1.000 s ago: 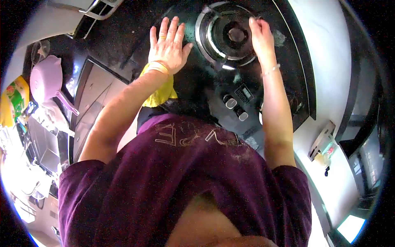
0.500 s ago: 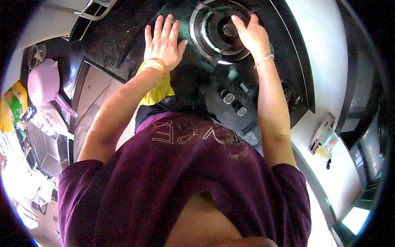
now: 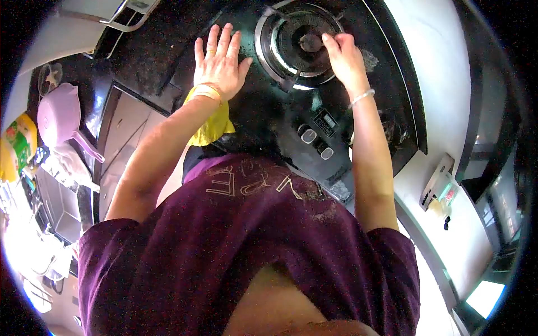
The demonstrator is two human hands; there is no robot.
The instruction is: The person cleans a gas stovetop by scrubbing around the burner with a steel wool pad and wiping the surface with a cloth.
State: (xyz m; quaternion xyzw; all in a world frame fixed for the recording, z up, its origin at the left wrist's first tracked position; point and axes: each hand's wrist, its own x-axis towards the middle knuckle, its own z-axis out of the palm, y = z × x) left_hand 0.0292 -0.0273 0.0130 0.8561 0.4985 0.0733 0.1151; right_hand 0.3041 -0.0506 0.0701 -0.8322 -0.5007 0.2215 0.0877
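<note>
My left hand (image 3: pixel 219 66) lies flat on the black glass cooktop (image 3: pixel 255 109), its fingers spread and holding nothing. A yellow cloth (image 3: pixel 212 127) hangs under that wrist at the cooktop's front edge. My right hand (image 3: pixel 344 60) is at the right side of the round gas burner (image 3: pixel 310 43), with its fingers curled in and the thumb close against them. Whatever those fingers hold, if anything, is hidden. A metal ring with pan-support prongs surrounds the burner. Two control knobs (image 3: pixel 307 134) and a small display panel (image 3: pixel 324 122) are in front of it.
To the left are a pink pan (image 3: pixel 59 115) with its handle toward me, a yellow-green package (image 3: pixel 19 147) and a sink (image 3: pixel 64 193). A metal rack (image 3: pixel 126 22) stands at the upper left. A white holder (image 3: pixel 440 182) sits on the pale surface at right.
My right hand has drawn slightly toward me and its fingers have curled in from a more open pose. A pale smear beside it now shows. My left hand stays flat.
</note>
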